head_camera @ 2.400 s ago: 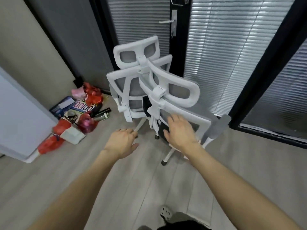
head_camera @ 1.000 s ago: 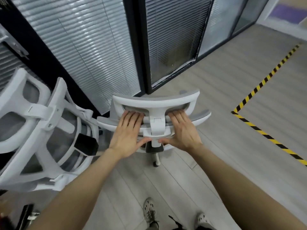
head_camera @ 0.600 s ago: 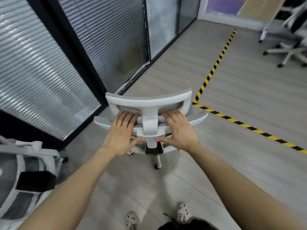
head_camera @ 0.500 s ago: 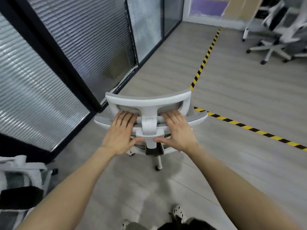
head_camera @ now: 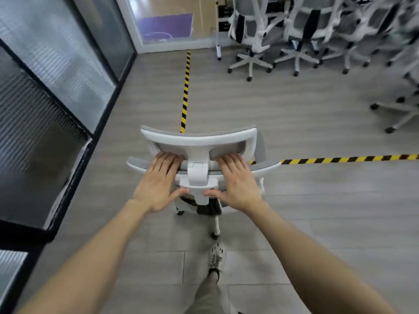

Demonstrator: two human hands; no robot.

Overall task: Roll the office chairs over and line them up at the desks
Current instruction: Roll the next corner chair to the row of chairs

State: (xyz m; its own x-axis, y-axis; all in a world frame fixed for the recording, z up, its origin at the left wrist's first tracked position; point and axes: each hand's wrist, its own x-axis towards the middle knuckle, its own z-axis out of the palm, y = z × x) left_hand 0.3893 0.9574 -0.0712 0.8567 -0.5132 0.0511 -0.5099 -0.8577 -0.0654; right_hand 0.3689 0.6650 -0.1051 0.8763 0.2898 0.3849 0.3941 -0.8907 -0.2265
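A white-framed office chair with grey mesh (head_camera: 199, 138) stands on the floor right in front of me, its back toward me. My left hand (head_camera: 158, 182) lies flat on the left side of the backrest's top edge, fingers straight, thumb reaching to the centre bracket. My right hand (head_camera: 238, 180) presses the right side the same way. The seat and most of the wheeled base are hidden under the backrest; one leg with a caster (head_camera: 215, 232) shows behind it.
Several similar white chairs (head_camera: 299, 35) crowd the far right. Yellow-black floor tape runs ahead (head_camera: 184, 91) and off to the right (head_camera: 340, 159). A glass partition with blinds and black frames (head_camera: 56, 75) lines the left. My foot (head_camera: 216, 257) is just behind the chair.
I have pulled one chair from the stacked pair, put both hands on its backrest, and turned it right along the glass wall; the crowd of chairs has come into view ahead.
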